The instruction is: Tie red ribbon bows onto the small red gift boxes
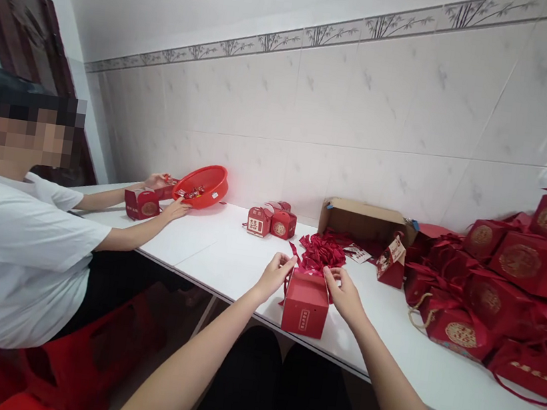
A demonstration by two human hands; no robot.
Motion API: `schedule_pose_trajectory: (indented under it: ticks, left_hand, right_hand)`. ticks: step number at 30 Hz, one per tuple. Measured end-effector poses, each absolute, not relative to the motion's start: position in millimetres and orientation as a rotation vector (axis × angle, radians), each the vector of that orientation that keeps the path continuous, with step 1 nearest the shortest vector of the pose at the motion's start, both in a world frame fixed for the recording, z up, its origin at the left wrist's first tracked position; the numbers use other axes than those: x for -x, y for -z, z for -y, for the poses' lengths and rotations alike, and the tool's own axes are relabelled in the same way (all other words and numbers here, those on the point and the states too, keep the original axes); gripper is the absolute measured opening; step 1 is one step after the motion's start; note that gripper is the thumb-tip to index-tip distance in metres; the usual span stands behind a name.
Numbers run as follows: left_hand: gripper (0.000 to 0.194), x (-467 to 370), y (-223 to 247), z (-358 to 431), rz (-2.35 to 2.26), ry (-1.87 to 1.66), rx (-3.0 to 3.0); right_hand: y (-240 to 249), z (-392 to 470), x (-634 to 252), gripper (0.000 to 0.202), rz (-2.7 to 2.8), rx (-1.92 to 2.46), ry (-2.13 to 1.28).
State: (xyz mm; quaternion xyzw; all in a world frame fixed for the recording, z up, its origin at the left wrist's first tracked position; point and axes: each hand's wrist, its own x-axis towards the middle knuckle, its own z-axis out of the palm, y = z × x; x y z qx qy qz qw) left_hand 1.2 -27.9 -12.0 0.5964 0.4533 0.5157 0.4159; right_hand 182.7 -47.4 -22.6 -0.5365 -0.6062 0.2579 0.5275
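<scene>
A red gift box [304, 313] with small gold print stands upright at the table's front edge, directly before me. My left hand [276, 277] pinches at its upper left edge. At the upper right edge, the thumb and fingers of my right hand [343, 291] are closed in the same way. Dark red ribbon shows along the box's sides; whether my fingertips also grip some of it is hard to make out. Just behind the box lies a heap of dark red ribbons [322, 250], with a printed card [358, 252] beside it.
An open cardboard carton [368, 212] lies against the wall near a tagged red box [390, 264]. Finished-looking red boxes [521, 256] are piled at right. Small boxes [271, 221] stand mid-table. At left, a co-worker [20, 252] handles a box [141, 204] beside a red basin [209, 186].
</scene>
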Motion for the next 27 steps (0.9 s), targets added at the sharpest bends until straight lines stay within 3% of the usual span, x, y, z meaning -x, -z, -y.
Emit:
schedule_pose_trajectory:
  ticks: [5,10,16,27]
  left_hand:
    - [0.046,4,16,32,-1.140,-1.236,-1.438]
    - [0.051,10,11,41,-1.031,-1.160,-1.436]
    - [0.041,20,14,39,-0.888,-1.122,-1.374]
    - [0.041,24,21,36,-0.861,-1.048,-1.332]
  right_hand:
    - [22,48,-184,0.052,1.549,1.347,-0.631]
    - [18,51,-189,0.060,1.594,1.250,-0.863]
    - [14,52,-196,0.057,1.572,1.115,-0.966]
    - [22,51,-208,0.055,1.551,1.173,-1.008]
